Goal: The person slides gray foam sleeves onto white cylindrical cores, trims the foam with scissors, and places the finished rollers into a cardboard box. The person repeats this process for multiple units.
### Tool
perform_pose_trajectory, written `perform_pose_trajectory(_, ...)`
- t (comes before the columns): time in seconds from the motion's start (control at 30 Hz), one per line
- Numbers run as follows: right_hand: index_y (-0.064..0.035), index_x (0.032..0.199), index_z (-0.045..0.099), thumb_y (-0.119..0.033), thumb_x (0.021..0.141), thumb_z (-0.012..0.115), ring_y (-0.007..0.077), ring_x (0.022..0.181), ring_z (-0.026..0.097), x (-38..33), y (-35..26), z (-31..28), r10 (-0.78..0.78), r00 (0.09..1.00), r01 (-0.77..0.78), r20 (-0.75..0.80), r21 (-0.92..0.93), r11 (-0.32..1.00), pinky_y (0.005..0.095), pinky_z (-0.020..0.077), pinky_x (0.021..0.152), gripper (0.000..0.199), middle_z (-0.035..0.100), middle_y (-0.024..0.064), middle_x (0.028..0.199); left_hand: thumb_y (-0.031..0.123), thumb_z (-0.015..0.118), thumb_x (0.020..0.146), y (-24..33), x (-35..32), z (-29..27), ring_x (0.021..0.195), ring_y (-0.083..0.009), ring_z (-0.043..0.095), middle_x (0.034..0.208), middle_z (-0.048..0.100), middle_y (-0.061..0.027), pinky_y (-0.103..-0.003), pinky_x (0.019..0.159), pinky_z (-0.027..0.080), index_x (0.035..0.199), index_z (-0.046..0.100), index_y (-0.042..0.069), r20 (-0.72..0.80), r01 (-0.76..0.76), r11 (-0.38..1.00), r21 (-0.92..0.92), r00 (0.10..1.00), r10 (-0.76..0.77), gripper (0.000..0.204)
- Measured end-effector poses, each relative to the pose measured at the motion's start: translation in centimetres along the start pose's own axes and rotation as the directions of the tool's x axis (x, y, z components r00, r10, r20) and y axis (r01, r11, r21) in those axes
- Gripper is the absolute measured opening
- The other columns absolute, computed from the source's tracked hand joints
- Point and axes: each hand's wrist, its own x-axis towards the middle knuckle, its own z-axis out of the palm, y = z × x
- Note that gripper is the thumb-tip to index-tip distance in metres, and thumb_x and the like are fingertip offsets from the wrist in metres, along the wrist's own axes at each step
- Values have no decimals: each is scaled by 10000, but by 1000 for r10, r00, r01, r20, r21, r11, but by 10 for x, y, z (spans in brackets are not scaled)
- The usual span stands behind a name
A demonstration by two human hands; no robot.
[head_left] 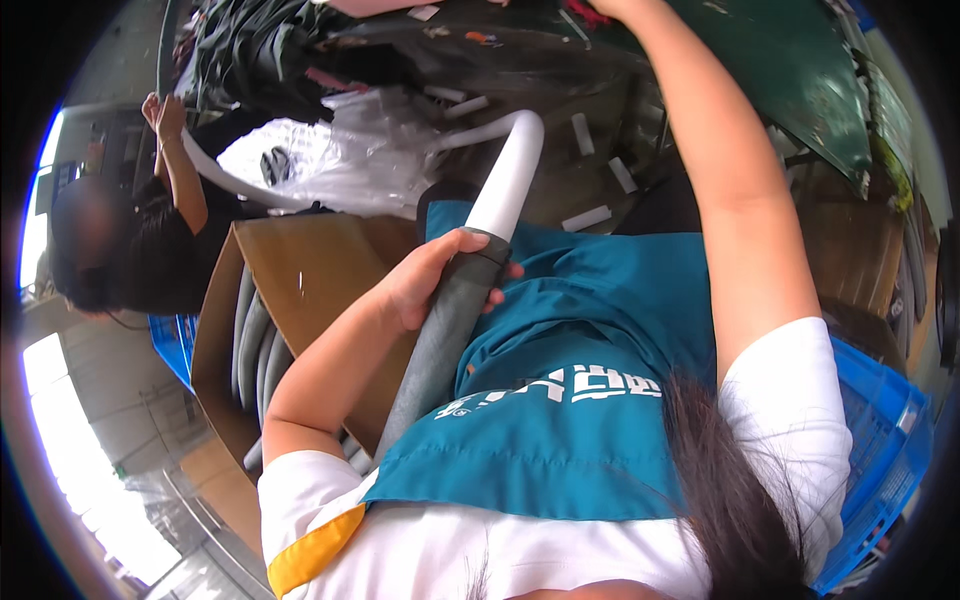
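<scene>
Left hand (425, 285) is closed around a grey foam sleeve (440, 340), fingers (478, 243) wrapped over its upper end. Out of that end a white tube (508, 180) emerges, rises away from the body and bends left near its top. The sleeve runs down across a teal apron (580, 400) toward the lower left.

Right arm is stretched up toward the dark, cluttered worktop (560, 70) at the top of the view. The right hand is cut off at the frame edge; whether it is open or gripping cannot be told.

Beside the left forearm an open cardboard box (300, 290) is seen, with more grey sleeves (255, 345) standing inside it. Crumpled clear plastic wrap (330, 155) lies beyond the box. Short white tube offcuts (590, 215) are scattered on the floor area ahead. A blue crate (880, 440) sits at the right.

A second person at the left holds another bent white tube (215, 175) with raised hands (165, 115).

Risks, as judged:
- The sleeve is held by one hand only, near its end; it could slip along the smooth tube if the grip loosens.
- The foam edge could bunch or tear at the bend of the tube if forced.
- The long free tube end could swing into the plastic wrap or toward the second person.
</scene>
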Motion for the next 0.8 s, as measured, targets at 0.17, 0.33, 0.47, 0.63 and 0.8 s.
perform_pose_trajectory(0.17, 53, 1117, 509, -174, 744, 695, 392, 985, 648, -30, 12, -43, 29, 993, -36, 116, 61, 997, 465, 537, 817, 475, 626, 303, 1069, 332, 581, 847, -13, -6, -26, 637, -179, 614, 984, 621, -137, -286, 611, 547, 1186, 491, -46, 20, -7, 1000, -25, 1000, 7, 516)
perform_pose_trajectory(0.33, -24, 1069, 579, -191, 879, 642, 112, 577, 559, -196, 29, -85, -298, 910, -287, 288, 957, 49, 253, 468, 543, 261, 562, 26, 707, 463, 584, 890, -18, -1, -28, 534, -143, 583, 875, 600, -103, -226, 499, 518, 1180, 493, -38, 0, 17, 1000, 20, 1000, -17, 586)
perform_pose_trajectory(0.47, -25, 1189, 544, -73, 847, 641, 120, 724, 615, -298, 12, -74, -389, 695, -574, 605, 792, 206, 249, 514, 682, 359, 615, 69, 926, 426, 577, 900, -13, 8, -37, 577, -169, 623, 913, 618, -126, -249, 560, 568, 1187, 483, -54, -39, -24, 998, 65, 999, 27, 567)
perform_pose_trajectory(0.63, 7, 1263, 496, -172, 848, 678, 268, 1170, 549, -346, -6, -54, -534, 549, -392, 643, 763, 515, 344, 428, 1007, 488, 581, 165, 1234, 307, 595, 888, -6, 13, -32, 721, -179, 655, 1014, 648, -151, -279, 675, 581, 1161, 507, -65, -103, -66, 998, -10, 993, 65, 469)
perform_pose_trajectory(0.8, 30, 1269, 510, -369, 851, 708, 231, 1129, 563, -322, -23, -47, -651, 307, -700, 694, 628, 340, 323, 417, 1007, 611, 597, 136, 1192, 264, 598, 890, -15, 14, -32, 647, -148, 616, 908, 632, -113, -258, 599, 550, 1169, 499, -58, -43, -67, 988, 141, 996, 74, 437)
